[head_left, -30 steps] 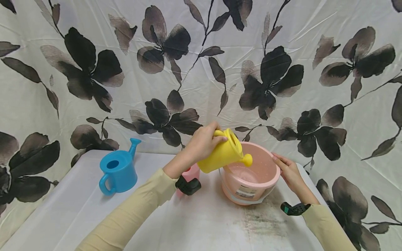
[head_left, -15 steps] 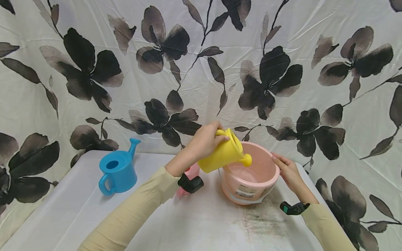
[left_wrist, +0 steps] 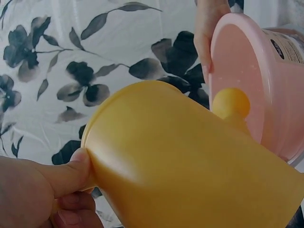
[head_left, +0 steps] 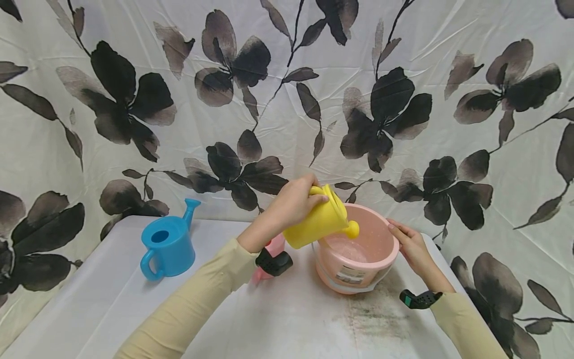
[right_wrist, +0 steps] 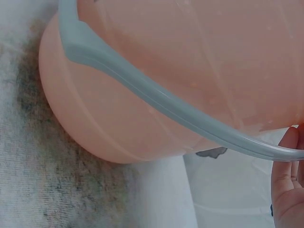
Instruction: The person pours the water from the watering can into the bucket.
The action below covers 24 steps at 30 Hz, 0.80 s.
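Observation:
My left hand (head_left: 293,202) grips the handle of a yellow watering can (head_left: 316,222), tilted to the right. Its round yellow spout end hangs over the opening of a pink bucket (head_left: 352,274), and in the left wrist view the spout (left_wrist: 231,103) covers part of the bucket's inside. My right hand (head_left: 414,249) holds the bucket's right rim between thumb and fingers. The bucket stands upright on the table, its grey handle (right_wrist: 156,102) hanging down at the side. No stream of water can be made out.
A blue watering can (head_left: 168,247) stands at the left of the white table (head_left: 215,319). A pink watering can (head_left: 275,244) is partly hidden behind my left wrist. Dark stains (head_left: 376,319) mark the cloth before the bucket. A floral curtain (head_left: 287,114) hangs behind.
My left wrist and forearm have shifted slightly to the right. The yellow watering can keeps nearly the same tilt over the bucket, and my right hand stays on the rim.

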Motion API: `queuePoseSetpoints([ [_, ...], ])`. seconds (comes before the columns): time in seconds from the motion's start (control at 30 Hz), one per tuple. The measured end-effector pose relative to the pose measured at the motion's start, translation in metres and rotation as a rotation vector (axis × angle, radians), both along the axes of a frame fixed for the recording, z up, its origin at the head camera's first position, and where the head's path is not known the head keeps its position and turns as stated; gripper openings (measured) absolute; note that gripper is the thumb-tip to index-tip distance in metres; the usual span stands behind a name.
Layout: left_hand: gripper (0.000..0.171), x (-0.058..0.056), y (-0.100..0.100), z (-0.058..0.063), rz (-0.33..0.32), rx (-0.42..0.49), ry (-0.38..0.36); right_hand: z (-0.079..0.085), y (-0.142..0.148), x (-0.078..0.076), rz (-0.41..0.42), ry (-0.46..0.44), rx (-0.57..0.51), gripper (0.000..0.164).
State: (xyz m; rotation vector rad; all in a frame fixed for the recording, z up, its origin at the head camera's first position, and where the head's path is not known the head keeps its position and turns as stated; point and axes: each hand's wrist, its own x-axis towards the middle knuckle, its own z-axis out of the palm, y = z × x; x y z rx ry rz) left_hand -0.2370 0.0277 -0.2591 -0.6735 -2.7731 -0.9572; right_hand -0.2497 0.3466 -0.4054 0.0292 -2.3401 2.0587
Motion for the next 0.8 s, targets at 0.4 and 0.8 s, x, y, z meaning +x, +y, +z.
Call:
queuePoseSetpoints([
  [0.4, 0.023, -0.0016, -0.0008, 0.0005, -0.020, -0.005, -0.002, -0.0033, 0.0001, 0.0001, -0.001, 0.015, 0.002, 0.067],
  [0.8, 0.022, -0.0073, -0.0045, -0.0011, -0.054, 0.020, 0.007, -0.0027, -0.0001, -0.0006, -0.010, 0.016, 0.010, 0.066],
])
